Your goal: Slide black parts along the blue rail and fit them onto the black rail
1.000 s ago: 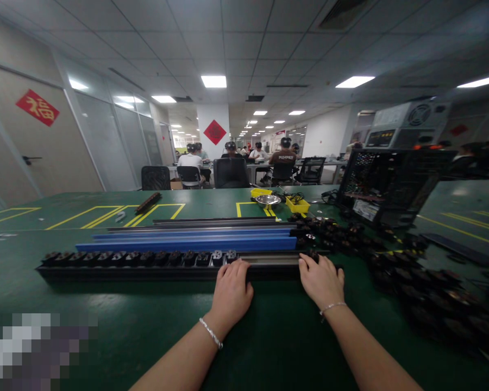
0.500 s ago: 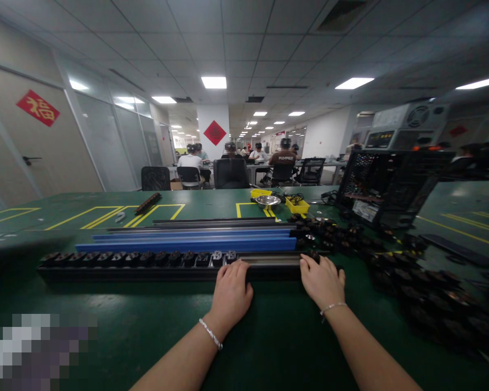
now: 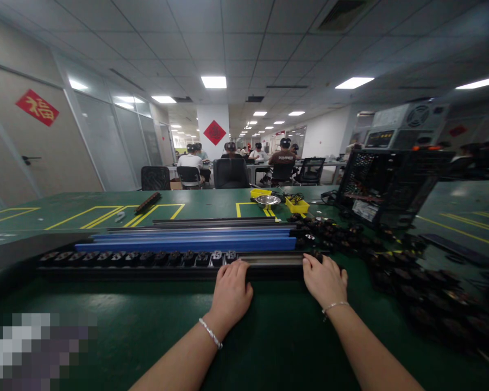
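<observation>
A long black rail (image 3: 146, 275) lies across the green table (image 3: 146, 331), with a row of several round black socket pieces (image 3: 175, 258) along its left and middle part. My left hand (image 3: 231, 288) grips the rail's near edge just right of the last visible silver-topped piece (image 3: 230, 256), fingers pressed together. At the rail's right end, my right hand (image 3: 325, 279) is closed on a dark piece (image 3: 318, 255), mostly hidden by the fingers. Between the hands, the bare channel (image 3: 273, 260) of the rail shows.
Blue strips (image 3: 187, 241) lie behind the rail. Loose black pieces (image 3: 415, 288) are heaped on the right. Further back are a metal bowl (image 3: 268, 201), a yellow tray (image 3: 297, 206) and an open computer case (image 3: 387, 187). A dark blurred object (image 3: 20, 260) reaches in at left.
My right hand has shifted slightly to the right along the rail. My left hand has stayed put. The dark blurred object at the left now covers more of the table.
</observation>
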### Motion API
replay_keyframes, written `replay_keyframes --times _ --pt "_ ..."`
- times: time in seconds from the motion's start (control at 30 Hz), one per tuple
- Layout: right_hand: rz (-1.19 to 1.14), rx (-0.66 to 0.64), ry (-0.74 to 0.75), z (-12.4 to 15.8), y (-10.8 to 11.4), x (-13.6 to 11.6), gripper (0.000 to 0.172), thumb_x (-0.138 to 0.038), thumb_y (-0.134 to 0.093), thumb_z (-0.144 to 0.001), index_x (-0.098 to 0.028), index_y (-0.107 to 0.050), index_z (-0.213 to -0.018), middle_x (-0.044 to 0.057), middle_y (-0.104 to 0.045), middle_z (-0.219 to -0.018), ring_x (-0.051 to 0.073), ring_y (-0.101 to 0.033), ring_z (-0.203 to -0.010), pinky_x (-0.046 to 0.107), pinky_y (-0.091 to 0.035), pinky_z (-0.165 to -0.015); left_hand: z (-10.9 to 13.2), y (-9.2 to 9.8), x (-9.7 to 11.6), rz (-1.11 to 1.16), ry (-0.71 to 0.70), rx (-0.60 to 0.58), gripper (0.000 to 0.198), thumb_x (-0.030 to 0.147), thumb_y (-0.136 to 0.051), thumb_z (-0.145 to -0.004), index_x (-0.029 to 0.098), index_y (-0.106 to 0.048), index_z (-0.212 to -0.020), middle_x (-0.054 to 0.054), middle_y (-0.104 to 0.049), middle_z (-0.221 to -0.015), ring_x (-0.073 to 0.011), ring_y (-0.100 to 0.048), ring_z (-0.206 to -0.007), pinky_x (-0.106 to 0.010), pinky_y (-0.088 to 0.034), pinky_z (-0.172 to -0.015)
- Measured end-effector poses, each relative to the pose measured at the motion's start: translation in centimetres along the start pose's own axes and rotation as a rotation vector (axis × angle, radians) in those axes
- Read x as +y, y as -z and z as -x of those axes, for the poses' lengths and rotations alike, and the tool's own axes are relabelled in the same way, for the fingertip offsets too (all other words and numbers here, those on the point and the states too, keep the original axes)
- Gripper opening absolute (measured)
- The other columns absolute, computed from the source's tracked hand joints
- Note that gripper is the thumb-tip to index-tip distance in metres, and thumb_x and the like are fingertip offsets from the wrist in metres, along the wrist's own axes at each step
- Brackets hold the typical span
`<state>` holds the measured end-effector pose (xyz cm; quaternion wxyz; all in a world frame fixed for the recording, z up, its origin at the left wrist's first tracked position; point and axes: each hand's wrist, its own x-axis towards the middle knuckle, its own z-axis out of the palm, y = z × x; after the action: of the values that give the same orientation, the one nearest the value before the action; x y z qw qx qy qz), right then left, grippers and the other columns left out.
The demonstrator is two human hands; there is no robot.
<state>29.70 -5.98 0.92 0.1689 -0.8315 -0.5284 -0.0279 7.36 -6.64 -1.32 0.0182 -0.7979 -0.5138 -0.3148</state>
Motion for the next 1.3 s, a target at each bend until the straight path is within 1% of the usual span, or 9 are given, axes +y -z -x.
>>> replay_keyframes --times 0.33,0.73,1.3 --pt "-0.021 0.005 -0.038 -0.13 0.21 0.0 0.05 -0.044 -0.021 -0.088 -0.033 -0.056 -0.122 0.012 -0.045 -0.131 0.027 -0.037 -0.125 0.052 -0.022 -0.103 0.07 0.07 0.07 0.002 0.003 -0.01 0.041 0.012 -0.047 -0.076 0.022 -0.049 -0.115 -0.006 -0.058 -0.12 -0.0199 -0.048 -0.118 -0.041 -0.028 -0.104" --pt "-0.026 0.041 -0.071 -0.28 -0.15 0.13 0.048 -0.044 -0.024 -0.088 -0.032 -0.057 -0.122 0.013 -0.045 -0.129 0.027 -0.037 -0.125 0.05 -0.024 -0.102 0.03 -0.18 -0.06 -0.009 -0.005 0.007 0.041 0.012 -0.048 -0.075 0.022 -0.049 -0.114 -0.005 -0.058 -0.12 -0.0194 -0.048 -0.117 -0.04 -0.029 -0.103" --pt "-0.07 0.074 -0.072 -0.57 -0.53 0.55 0.049 -0.043 -0.025 -0.087 -0.03 -0.058 -0.121 0.013 -0.044 -0.129 0.028 -0.036 -0.125 0.051 -0.025 -0.101 0.08 -0.02 -0.06 0.003 -0.004 0.002 0.041 0.012 -0.048 -0.075 0.022 -0.049 -0.115 -0.005 -0.058 -0.119 -0.0191 -0.047 -0.117 -0.04 -0.028 -0.103"
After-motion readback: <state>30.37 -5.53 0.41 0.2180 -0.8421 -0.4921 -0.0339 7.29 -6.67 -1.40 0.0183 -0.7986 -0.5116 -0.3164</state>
